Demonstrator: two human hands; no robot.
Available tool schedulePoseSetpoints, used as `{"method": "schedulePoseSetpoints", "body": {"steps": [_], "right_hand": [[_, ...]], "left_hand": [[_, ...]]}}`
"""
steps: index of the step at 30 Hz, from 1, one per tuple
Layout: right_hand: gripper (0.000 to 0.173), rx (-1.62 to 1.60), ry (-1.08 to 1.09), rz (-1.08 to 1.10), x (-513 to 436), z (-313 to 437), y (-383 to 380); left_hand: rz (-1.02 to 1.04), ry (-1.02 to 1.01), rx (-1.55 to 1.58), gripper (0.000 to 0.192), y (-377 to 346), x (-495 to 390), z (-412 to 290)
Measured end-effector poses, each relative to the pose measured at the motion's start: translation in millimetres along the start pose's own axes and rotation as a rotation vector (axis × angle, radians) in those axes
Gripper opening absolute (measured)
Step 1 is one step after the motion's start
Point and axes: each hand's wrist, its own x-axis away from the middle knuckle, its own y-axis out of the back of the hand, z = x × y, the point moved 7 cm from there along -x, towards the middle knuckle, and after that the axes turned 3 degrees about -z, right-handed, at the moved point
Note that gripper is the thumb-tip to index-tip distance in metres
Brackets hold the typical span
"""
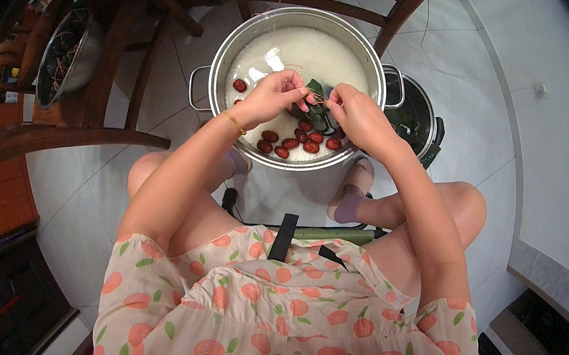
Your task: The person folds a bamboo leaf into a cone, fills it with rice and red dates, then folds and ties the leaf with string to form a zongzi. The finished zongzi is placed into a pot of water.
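My left hand (279,98) holds a small bundle wrapped in dark green leaf (315,112) over a wide steel pot (214,83). Thin reddish string (318,97) crosses the bundle between both hands. With thumb and forefinger, my right hand (357,113) pinches the string at the bundle's right side. White rice (325,50) under water fills the pot below. Red dates (311,147) lie on the rice along the near side, and another date (239,85) sits at the left. A shiny spoon-like piece (329,128) shows partly beneath the bundle; my hands hide the rest.
A second pot (434,121) with dark leaves in water stands on the floor at right. On a wooden chair (114,53) at left rests a metal basin (87,60) of string-tied leaf bundles. Another wooden chair (320,4) stands behind the rice pot.
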Motion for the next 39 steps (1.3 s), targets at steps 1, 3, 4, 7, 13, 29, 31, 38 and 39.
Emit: {"method": "schedulePoseSetpoints", "body": {"steps": [1,3,4,7,13,29,31,38,39], "right_hand": [[0.018,0.016,0.002,0.001,1,0,0],[0.017,0.051,0.005,0.001,2,-2,-1],[0.017,0.069,0.005,0.000,2,-3,-2],[0.017,0.091,0.013,-0.009,2,-3,-3],[0.021,-0.056,0.049,0.001,-2,9,-2],[0.029,-0.427,0.050,0.057,-18,17,-2],[0.033,-0.411,-0.028,0.111,-17,8,-8],[0.022,-0.303,0.036,0.058,-13,-1,-8],[0.020,-0.294,0.023,0.069,-13,-4,-8]], "left_hand": [[-0.026,0.001,-0.062,0.012,0,-1,2],[-0.011,-0.095,-0.172,0.013,-5,0,-1],[-0.010,-0.132,-0.235,0.014,-7,0,-3],[-0.032,-0.167,-0.318,0.015,-7,1,-6],[-0.074,-0.229,-0.510,0.013,-9,2,-19],[-0.093,-0.277,-0.555,0.016,-15,9,-32],[-0.072,-0.260,-0.506,0.017,-12,8,-28],[-0.066,-0.179,-0.320,0.019,-5,1,-13],[-0.066,-0.179,-0.311,0.019,-5,1,-12]]}}
